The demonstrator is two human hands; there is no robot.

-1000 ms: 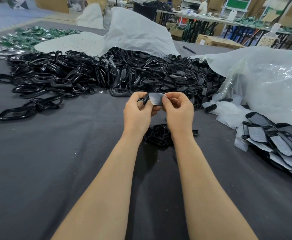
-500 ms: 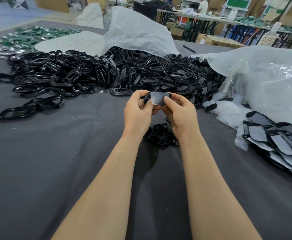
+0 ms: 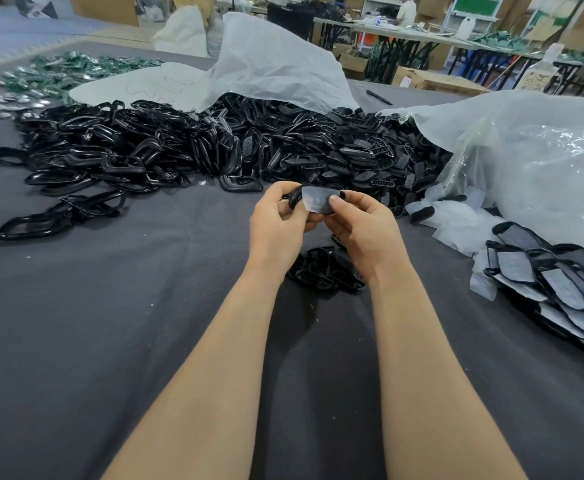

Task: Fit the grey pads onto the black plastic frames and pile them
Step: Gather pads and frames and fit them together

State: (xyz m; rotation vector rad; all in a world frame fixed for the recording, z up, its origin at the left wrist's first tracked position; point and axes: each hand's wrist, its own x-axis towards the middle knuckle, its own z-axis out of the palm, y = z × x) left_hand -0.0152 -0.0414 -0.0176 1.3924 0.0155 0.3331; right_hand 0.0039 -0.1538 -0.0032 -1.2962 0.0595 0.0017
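Above the middle of the dark table I hold one black plastic frame (image 3: pixel 294 199) with a grey pad (image 3: pixel 319 199) lying on its face. My left hand (image 3: pixel 278 225) grips the frame's left end. My right hand (image 3: pixel 361 228) holds the right end, its thumb pressing on the pad. A small heap of black inserts (image 3: pixel 325 268) lies on the cloth just under my hands. A pile of frames with grey pads fitted (image 3: pixel 557 282) lies at the right. A big heap of loose black frames (image 3: pixel 193 147) stretches across the table behind my hands.
The table is covered with dark grey cloth (image 3: pixel 110 323). White backing sheets (image 3: pixel 456 223) lie beside a clear plastic bag (image 3: pixel 532 161) at the right. A white sack (image 3: pixel 276 71) drapes over the black heap. Green parts (image 3: pixel 62 72) lie far left. A pen (image 3: pixel 378 97) lies at the back.
My right hand has turned and slid along the pad, its thumb now pressing the pad's right part. The frame sits slightly more level. My left hand has hardly moved.
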